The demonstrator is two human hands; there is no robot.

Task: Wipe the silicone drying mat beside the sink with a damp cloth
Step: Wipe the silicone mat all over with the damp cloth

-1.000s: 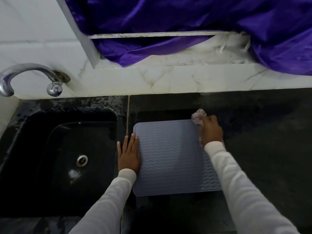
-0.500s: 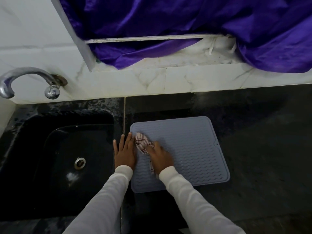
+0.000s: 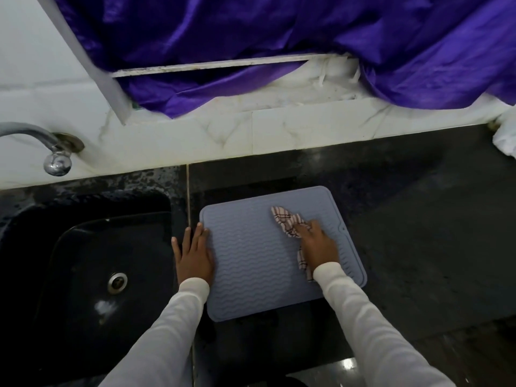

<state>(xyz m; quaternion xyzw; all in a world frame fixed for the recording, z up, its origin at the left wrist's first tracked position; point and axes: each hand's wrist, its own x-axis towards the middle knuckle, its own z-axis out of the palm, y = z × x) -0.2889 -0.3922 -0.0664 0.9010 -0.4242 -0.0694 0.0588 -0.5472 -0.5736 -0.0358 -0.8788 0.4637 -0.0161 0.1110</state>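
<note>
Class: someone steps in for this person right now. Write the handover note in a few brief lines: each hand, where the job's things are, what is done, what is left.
Left hand: flat, fingers straight, pressing the left edge of the grey wavy-ribbed silicone mat beside the black sink.
Right hand: gripping the checked pink-and-white cloth, pressed on the mat's right half.
Mat lies flat on the dark counter.
Done: wiping is under way; how much is covered cannot be told.
Left: probably finish the strokes, near edge included.

**Counter and what's on it**

Dark speckled counter (image 3: pixel 418 219), lower half of frame, wet-looking. Grey silicone mat (image 3: pixel 251 261) lies flat at centre, just right of the black sink (image 3: pixel 83 261) set into the counter. White crumpled item (image 3: pixel 506 138) at far right edge.
</note>
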